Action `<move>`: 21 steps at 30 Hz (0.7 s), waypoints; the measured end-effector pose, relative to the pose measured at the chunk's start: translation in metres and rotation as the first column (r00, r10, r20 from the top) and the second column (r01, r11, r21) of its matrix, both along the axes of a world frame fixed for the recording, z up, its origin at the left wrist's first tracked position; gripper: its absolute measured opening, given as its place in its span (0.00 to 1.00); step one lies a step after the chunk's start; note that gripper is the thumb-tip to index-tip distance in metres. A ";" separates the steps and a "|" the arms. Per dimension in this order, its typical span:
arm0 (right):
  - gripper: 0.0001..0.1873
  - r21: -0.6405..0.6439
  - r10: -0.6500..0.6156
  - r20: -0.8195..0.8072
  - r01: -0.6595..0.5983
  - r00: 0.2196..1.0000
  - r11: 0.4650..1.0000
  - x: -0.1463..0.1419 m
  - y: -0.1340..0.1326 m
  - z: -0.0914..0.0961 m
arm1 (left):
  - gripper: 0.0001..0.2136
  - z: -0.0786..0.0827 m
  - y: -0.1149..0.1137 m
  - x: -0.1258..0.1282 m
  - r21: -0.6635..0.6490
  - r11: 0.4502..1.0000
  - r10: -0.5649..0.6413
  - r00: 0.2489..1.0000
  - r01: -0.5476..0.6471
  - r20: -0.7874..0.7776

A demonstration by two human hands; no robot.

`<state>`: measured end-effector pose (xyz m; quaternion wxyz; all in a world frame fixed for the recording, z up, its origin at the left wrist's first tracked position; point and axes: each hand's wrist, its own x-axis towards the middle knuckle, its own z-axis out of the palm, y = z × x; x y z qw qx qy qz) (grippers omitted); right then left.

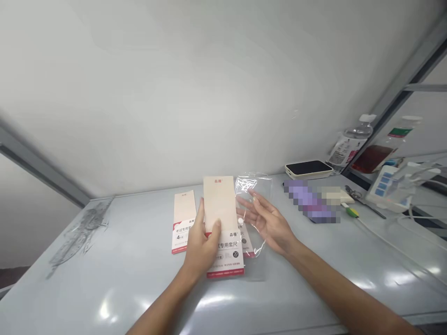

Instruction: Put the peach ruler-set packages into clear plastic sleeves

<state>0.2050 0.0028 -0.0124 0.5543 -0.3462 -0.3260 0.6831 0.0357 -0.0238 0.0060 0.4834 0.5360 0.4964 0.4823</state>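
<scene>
My left hand (202, 244) is closed around a tall card packet (219, 202), thumb on its front. The packet has a plain beige upper part and a white lower part with Chinese print and a red bottom edge. My right hand (272, 228) holds a clear plastic sleeve (256, 186) just beside the packet. Its fingers are loosely bent and show through the film. A similar packet (184, 207) lies on the table to the left of my left hand. Another packet (248, 249) lies partly hidden behind the held one and the sleeve.
Transparent rulers with dark markings (82, 228) lie at the table's left. A phone (309, 168) rests near the wall on the right. Beyond it stand a water bottle (352, 139) and a bottle of red-brown drink (380, 149). Scissors, a purple blurred item (307, 200), a power strip (389, 186) and cables lie nearby.
</scene>
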 end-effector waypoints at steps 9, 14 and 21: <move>0.22 0.046 0.029 -0.024 -0.027 0.999 0.999 -0.001 -0.001 -0.003 | 0.36 -0.005 0.001 -0.002 0.015 1.000 -0.008 1.000 0.009 -0.027; 0.22 0.050 0.014 -0.018 -0.013 1.000 0.999 -0.002 -0.001 -0.005 | 0.39 -0.003 -0.001 -0.003 -0.054 0.998 -0.040 0.998 0.037 -0.053; 0.22 0.060 0.023 -0.007 -0.023 1.000 0.998 -0.001 -0.001 -0.005 | 0.38 -0.004 -0.002 -0.001 -0.044 0.999 0.000 0.995 -0.005 -0.102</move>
